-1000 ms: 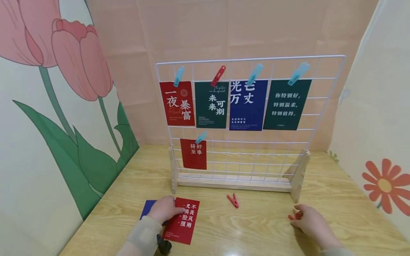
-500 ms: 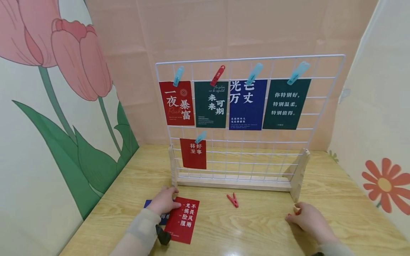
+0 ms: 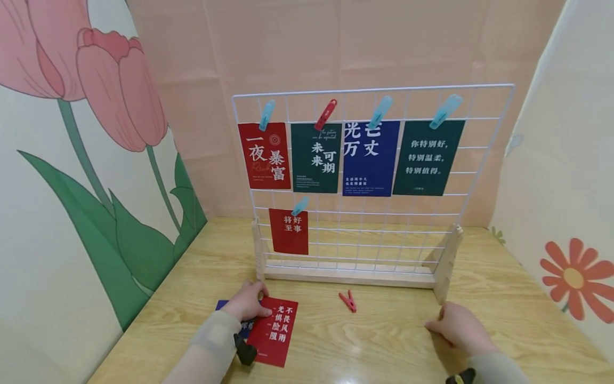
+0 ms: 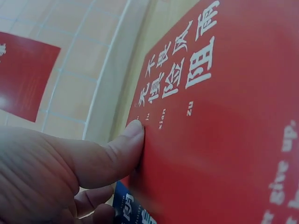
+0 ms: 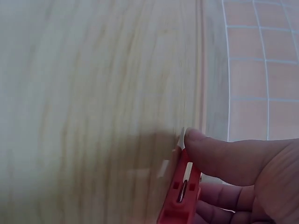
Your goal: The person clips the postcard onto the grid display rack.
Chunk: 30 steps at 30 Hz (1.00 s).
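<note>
My left hand (image 3: 247, 302) pinches the upper left edge of a red card (image 3: 274, 336) with white lettering, the thumb on its face. Partly under that card lies a dark blue card (image 3: 221, 305), mostly covered. On the right, close to the rack's foot, my right hand (image 3: 458, 326) holds a red clothes peg (image 5: 182, 196) between thumb and fingers, clearest in the right wrist view. Another red clothes peg (image 3: 348, 301) lies on the table between the hands.
A white wire grid rack (image 3: 384, 230) on a wooden base (image 3: 350, 277) stands behind the hands. Pegged along its top are a red card (image 3: 265, 176), a green card (image 3: 307, 173), a blue card (image 3: 371, 165) and another green card (image 3: 422, 184). A smaller red card (image 3: 290, 242) hangs below.
My left hand has shifted from lying over the cards to the red card's upper left edge, uncovering some of the blue card. The right hand has moved slightly left and turned, hiding its peg more.
</note>
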Tool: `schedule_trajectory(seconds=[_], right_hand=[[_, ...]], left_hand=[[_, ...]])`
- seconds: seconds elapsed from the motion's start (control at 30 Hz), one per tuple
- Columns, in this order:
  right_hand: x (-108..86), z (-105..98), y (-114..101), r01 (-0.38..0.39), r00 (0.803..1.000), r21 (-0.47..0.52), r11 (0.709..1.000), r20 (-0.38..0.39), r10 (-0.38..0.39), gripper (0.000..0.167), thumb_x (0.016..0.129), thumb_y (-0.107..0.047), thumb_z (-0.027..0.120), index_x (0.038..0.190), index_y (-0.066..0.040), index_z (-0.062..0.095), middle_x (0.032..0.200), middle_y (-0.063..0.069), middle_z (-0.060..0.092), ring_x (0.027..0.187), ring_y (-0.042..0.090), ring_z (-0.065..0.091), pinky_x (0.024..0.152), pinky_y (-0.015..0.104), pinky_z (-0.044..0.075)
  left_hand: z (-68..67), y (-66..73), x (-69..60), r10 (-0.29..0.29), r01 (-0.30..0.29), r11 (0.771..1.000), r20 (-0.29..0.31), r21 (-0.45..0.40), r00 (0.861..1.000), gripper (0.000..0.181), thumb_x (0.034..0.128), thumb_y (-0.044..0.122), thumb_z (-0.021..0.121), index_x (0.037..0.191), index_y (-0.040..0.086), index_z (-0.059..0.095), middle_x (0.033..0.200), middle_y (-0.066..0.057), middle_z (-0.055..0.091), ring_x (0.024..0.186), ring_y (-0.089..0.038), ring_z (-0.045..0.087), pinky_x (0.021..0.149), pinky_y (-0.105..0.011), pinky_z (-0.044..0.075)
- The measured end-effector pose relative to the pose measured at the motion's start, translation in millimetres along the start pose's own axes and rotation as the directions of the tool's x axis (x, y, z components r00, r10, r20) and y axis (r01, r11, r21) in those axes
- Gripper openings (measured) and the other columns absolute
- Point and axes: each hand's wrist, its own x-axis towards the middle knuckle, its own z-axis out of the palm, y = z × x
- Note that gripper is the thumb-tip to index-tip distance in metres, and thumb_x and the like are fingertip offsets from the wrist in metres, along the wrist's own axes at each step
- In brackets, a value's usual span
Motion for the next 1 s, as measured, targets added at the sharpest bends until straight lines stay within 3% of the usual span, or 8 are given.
schedule_trajectory(seconds=[0.4, 1.0], right_hand=[[3.9, -2, 1, 0.01, 1.0, -0.017, 1.0, 0.015, -0.01, 0.026, 0.08, -0.021, 0.073, 0.073, -0.004, 0.056, 0.057, 0.003, 0.052, 0.049, 0.016, 0.049, 0.051, 0.032, 0.038], [2.9, -1, -3, 0.048, 0.999, -0.084, 0.995, -0.005, -0.048, 0.025, 0.08, -0.022, 0.073, 0.072, -0.005, 0.057, 0.062, 0.001, 0.052, 0.058, 0.017, 0.049, 0.056, 0.034, 0.039]], left_hand=[[6.3, -8.0, 2.4, -0.023, 0.021, 0.995, -0.02, -0.093, 1.0, 0.037, 0.0763, 0.023, 0.081, 0.106, 0.018, 0.059, 0.103, -0.009, 0.049, 0.088, -0.025, 0.052, 0.075, -0.045, 0.045], [11.1, -8.2, 0.5, -0.035, 0.027, 0.99, -0.054, -0.137, 0.998, 0.039, 0.0765, 0.018, 0.081, 0.108, 0.015, 0.058, 0.111, -0.011, 0.051, 0.093, -0.026, 0.052, 0.078, -0.047, 0.046]])
